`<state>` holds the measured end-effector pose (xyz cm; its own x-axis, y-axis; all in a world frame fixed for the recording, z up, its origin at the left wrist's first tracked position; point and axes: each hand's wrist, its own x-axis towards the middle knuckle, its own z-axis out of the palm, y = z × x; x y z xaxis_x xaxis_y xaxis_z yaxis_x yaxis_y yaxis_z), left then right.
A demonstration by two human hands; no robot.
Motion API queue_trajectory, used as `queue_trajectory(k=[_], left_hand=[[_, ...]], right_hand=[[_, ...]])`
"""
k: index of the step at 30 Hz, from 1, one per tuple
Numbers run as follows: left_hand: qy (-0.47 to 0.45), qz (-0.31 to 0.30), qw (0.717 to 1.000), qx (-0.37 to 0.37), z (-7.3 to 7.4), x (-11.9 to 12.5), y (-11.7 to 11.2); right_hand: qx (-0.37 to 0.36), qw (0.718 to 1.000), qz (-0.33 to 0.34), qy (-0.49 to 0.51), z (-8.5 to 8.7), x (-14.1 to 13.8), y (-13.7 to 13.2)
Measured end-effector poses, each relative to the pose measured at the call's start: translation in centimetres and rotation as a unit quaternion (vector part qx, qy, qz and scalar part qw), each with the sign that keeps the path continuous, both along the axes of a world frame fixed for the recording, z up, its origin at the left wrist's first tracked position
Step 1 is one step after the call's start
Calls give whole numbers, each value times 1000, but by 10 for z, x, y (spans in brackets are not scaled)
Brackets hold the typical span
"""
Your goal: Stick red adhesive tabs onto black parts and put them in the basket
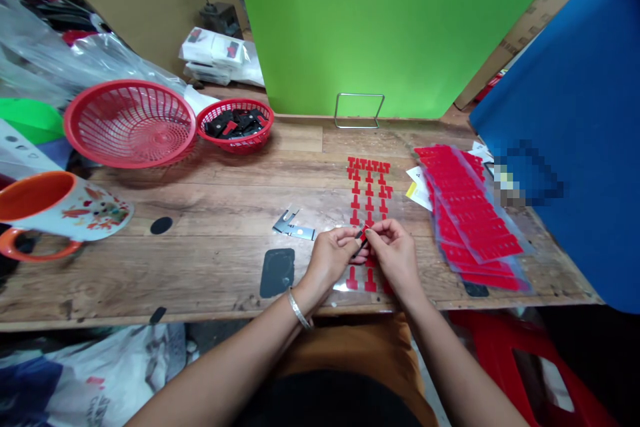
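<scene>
My left hand [331, 255], with a silver bangle at its wrist, is closed around a small black part [359, 247]. Thumb and index finger of my right hand [399, 255] pinch at a small red sticker [365, 232] on that part's upper end. Both hands meet over a clear sheet of red T-shaped stickers [355, 201], covering some of its lower rows. Left of them on the table lie a flat metal piece [301, 233] and a notched metal piece [285, 220]. The held part's far side is hidden by my fingers.
A large red basket [75, 137] stands beside a smaller red basket [235, 145] of black parts. A mug [95, 210] is at left. Stacked red sticker sheets [470, 207] lie at right. Behind are a wire stand [359, 94] and a green board [390, 20].
</scene>
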<state>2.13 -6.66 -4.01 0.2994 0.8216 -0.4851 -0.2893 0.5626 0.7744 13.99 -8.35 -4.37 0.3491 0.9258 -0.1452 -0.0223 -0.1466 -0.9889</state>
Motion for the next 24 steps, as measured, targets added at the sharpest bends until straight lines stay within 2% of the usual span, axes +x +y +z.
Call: queue_trajectory(k=[6,12,18,24], left_hand=[[3,-1,1000,1,3,0,-1],[11,-6,1000,3,4,-1,0],[1,-18,1000,17,3,0,-2],[-46,25,999,12,19,-10,2]], right_hand=[[5,997,-27,75,0,2,2],[-38,996,49,71,-1,8,3],[-38,994,54,83,-7,11,4],[-21,996,47,72,-18,9,-2]])
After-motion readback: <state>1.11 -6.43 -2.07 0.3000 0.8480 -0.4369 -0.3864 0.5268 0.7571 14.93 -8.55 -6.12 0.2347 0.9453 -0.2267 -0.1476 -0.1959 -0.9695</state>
